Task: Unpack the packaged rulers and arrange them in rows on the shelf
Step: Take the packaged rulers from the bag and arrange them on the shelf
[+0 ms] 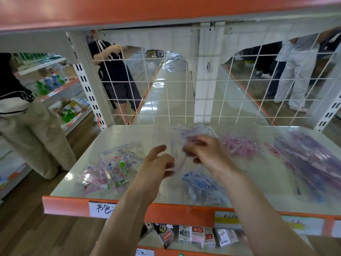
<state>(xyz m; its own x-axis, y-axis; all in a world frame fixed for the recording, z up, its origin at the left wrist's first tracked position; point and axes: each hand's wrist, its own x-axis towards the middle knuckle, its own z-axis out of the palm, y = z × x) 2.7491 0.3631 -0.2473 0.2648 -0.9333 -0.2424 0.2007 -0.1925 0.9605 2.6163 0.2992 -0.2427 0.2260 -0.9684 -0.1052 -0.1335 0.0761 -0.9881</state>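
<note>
Both my hands hover over the middle of the white shelf (129, 133). My right hand (206, 152) pinches a clear plastic ruler package (195, 133), blurred by motion. My left hand (156, 163) sits just left of it with fingers curled; whether it holds the wrapper's edge is unclear. A blue ruler pile (201, 185) lies below my hands. Pink and green ruler packs (110, 167) lie at the left. A pink pile (239, 145) and a long purple pile (310, 159) lie at the right.
A white wire grid (166, 93) closes the shelf's back. An orange shelf front (166, 211) with paper labels runs along the near edge. Small boxes (191, 235) stand on the shelf below. People stand at the left and behind the grid.
</note>
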